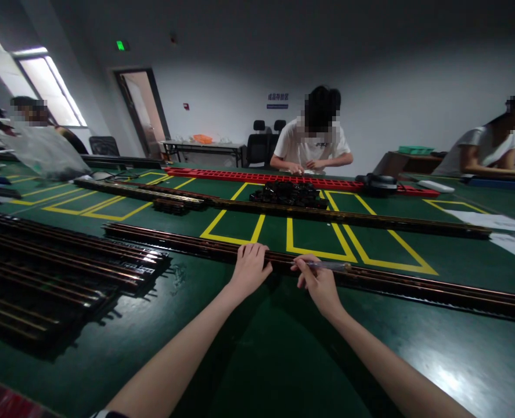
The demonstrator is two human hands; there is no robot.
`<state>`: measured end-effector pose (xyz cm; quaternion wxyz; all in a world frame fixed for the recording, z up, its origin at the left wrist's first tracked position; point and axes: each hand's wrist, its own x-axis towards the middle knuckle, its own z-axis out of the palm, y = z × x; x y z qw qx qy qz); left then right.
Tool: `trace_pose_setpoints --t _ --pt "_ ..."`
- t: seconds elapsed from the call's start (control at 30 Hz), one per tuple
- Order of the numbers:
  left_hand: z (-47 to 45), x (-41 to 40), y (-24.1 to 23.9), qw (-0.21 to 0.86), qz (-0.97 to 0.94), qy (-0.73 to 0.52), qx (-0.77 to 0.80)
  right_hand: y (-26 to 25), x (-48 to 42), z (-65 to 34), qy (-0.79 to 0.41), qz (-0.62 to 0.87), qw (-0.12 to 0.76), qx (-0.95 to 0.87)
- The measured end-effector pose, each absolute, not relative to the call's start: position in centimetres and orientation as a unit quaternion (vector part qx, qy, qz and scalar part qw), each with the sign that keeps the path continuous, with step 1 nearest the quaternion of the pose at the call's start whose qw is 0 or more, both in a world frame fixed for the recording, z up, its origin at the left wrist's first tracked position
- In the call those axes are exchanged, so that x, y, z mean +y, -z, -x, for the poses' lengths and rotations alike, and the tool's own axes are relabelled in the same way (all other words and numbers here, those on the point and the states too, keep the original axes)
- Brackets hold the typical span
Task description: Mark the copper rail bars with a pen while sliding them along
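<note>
A long black rail with copper-coloured strips (414,284) runs across the green table in front of me. My left hand (251,270) lies over it near its middle, fingers bent across the top and thumb on the near side. Just right of that, my right hand (316,281) is closed around a slim screwdriver (333,266) with a translucent handle. The screwdriver lies nearly level above the rail, its thin end pointing left. Whether its tip touches the rail is hidden by my fingers.
More rails (65,261) are stacked at the left. Another long rail (392,222) lies farther back, near a heap of black parts (287,194). Beyond them stretches a red slotted strip (248,177). A co-worker (312,145) sits opposite; papers (492,220) lie at the right.
</note>
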<state>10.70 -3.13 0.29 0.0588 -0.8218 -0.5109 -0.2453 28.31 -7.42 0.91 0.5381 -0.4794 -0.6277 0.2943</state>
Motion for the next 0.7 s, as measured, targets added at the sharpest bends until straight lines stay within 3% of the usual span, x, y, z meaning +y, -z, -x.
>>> trace_pose_setpoints --t 0.7 --pt "-10.7 -4.0 -0.6 0.111 0.830 0.255 -0.483 -1.5 -7.1 -28.9 -0.322 0.463 0.510 -0.649"
